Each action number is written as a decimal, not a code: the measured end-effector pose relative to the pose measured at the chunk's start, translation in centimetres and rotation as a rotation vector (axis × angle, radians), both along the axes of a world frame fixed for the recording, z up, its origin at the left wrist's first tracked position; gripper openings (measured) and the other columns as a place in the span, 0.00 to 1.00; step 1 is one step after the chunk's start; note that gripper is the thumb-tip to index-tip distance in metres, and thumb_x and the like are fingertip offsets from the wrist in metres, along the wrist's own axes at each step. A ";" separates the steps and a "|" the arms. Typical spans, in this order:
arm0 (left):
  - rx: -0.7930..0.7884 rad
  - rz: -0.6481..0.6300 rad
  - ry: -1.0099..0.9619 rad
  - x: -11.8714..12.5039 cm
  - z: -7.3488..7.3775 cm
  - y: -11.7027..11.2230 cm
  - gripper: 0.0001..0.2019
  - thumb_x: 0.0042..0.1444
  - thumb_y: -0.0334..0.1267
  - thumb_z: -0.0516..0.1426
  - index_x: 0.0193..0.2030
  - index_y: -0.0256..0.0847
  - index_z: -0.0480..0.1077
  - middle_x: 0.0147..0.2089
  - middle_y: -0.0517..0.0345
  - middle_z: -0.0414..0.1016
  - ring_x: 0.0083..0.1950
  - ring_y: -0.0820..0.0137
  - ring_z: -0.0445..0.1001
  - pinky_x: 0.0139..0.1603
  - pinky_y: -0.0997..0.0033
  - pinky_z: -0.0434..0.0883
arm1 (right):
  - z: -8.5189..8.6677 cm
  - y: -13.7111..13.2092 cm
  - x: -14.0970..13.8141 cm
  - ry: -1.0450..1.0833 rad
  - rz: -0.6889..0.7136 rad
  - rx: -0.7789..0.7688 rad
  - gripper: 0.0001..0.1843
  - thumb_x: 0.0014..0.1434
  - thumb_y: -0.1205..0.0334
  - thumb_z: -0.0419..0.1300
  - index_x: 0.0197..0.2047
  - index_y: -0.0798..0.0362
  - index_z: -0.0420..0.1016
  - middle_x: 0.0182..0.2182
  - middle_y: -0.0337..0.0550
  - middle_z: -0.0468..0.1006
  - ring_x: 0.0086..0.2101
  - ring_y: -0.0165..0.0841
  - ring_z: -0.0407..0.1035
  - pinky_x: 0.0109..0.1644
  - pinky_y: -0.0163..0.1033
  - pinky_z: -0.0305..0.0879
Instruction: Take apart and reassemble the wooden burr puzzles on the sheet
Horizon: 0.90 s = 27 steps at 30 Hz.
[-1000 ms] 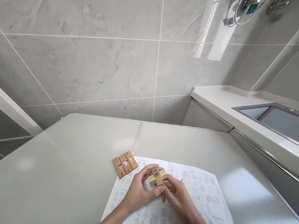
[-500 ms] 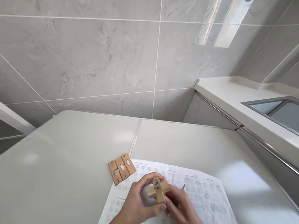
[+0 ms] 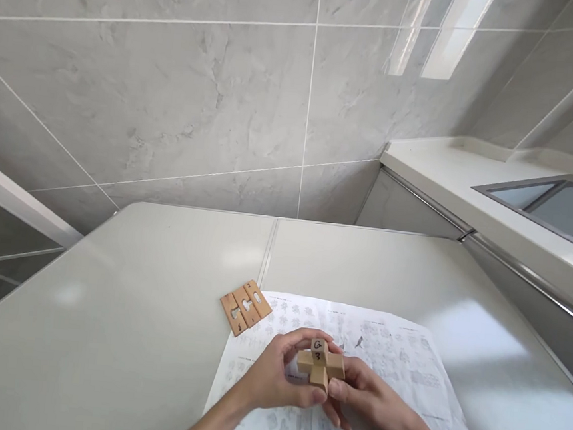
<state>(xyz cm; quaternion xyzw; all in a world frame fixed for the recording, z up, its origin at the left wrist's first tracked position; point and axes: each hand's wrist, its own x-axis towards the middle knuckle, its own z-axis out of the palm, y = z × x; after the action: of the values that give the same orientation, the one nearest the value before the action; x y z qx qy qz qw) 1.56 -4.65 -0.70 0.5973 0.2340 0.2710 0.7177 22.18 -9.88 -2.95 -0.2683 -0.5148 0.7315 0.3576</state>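
A cross-shaped wooden block puzzle [image 3: 321,358] is held above the printed sheet, with "G" and "3" handwritten on its upright bar. My left hand [image 3: 275,374] is closed round its left side, thumb at the bottom end and fingers behind the top. My right hand [image 3: 374,393] grips the lower right of the puzzle between thumb and fingers, with some fingertips stretched out below. Up and to the left lie flat wooden pieces [image 3: 245,308] with cut-out slots and handwritten numbers, side by side, overlapping the sheet's corner. The puzzle's underside is hidden.
The large paper sheet [image 3: 404,366], covered in small printed diagrams, lies under my hands on a pale table [image 3: 165,338]. A seam runs across the tabletop. Behind it rises a grey tiled wall [image 3: 176,98]. At the right is a white counter [image 3: 431,164] with a sink [image 3: 559,199].
The puzzle has been turned in my hands, so its lettered bar now stands straighter. My right thumb has moved onto its lower right, and fingers show below. The view has shifted slightly.
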 end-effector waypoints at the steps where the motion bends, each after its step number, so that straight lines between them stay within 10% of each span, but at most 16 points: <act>1: 0.005 -0.005 0.002 0.0 0.0 0.0 0.34 0.48 0.37 0.73 0.63 0.41 0.73 0.62 0.43 0.79 0.61 0.49 0.78 0.62 0.53 0.73 | 0.0 0.0 0.1 -0.031 -0.019 0.022 0.27 0.69 0.37 0.61 0.31 0.53 0.74 0.20 0.37 0.71 0.20 0.29 0.63 0.27 0.35 0.60; 14: 0.104 -0.059 0.038 -0.1 1.4 0.0 0.31 0.46 0.40 0.75 0.58 0.41 0.78 0.56 0.46 0.81 0.57 0.52 0.79 0.61 0.56 0.73 | -0.1 -0.4 0.0 -0.115 -0.079 0.125 0.32 0.66 0.35 0.64 0.22 0.52 0.72 0.16 0.34 0.66 0.20 0.28 0.56 0.28 0.37 0.53; 27: 0.000 0.077 0.015 -0.1 -0.1 -0.3 0.34 0.50 0.49 0.74 0.62 0.41 0.74 0.59 0.43 0.80 0.60 0.50 0.79 0.60 0.56 0.75 | 0.9 -1.3 -0.9 -0.165 -0.152 0.096 0.28 0.76 0.39 0.50 0.36 0.53 0.74 0.21 0.35 0.71 0.22 0.29 0.63 0.33 0.37 0.64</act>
<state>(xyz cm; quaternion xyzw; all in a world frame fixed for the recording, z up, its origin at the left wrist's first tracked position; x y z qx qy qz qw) 1.42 -4.99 -0.82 0.5897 0.2620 0.2939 0.7052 21.25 -11.17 -2.09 -0.3485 -0.5550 0.6524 0.3808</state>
